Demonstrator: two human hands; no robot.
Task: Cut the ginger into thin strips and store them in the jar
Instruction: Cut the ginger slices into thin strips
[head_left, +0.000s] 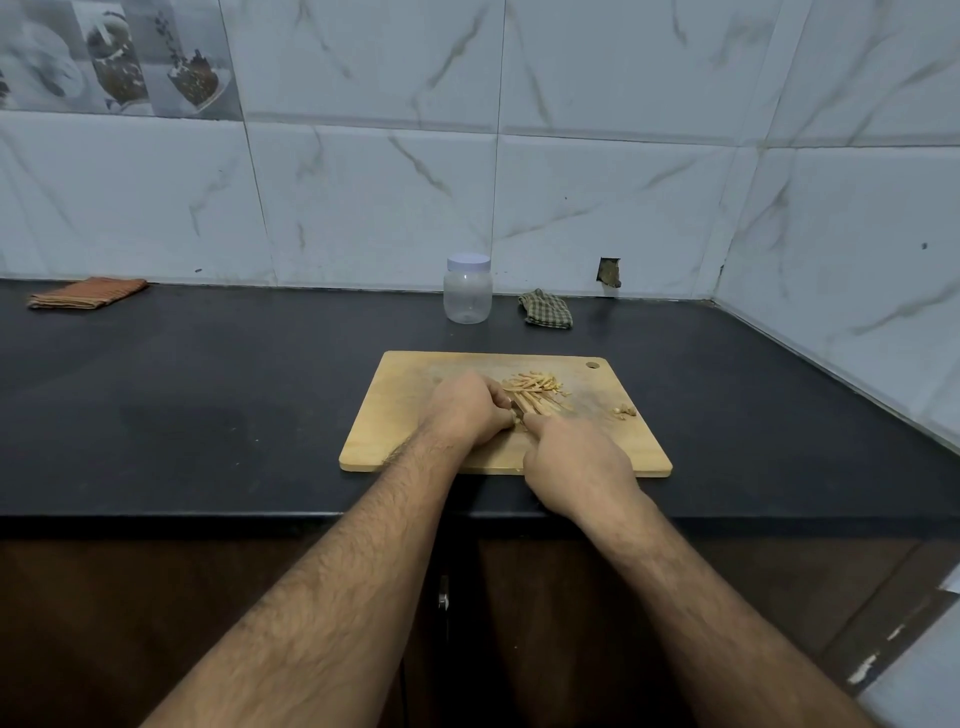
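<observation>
A wooden cutting board (395, 415) lies on the black counter. A pile of thin ginger strips (535, 388) sits on its far middle, with a few scraps (625, 411) to the right. My left hand (467, 410) curls over a small ginger piece (516, 415), mostly hidden under the fingers. My right hand (576, 462) grips a knife, index finger stretched along its spine; only a sliver of blade (540, 406) shows beside the strips. A clear plastic jar (467, 296) with a white lid on stands behind the board.
A checked cloth (545, 309) lies right of the jar by the wall. An orange striped cloth (85, 293) rests at the far left. The black counter (208, 389) meets tiled walls at the back and right; its front edge runs below the board.
</observation>
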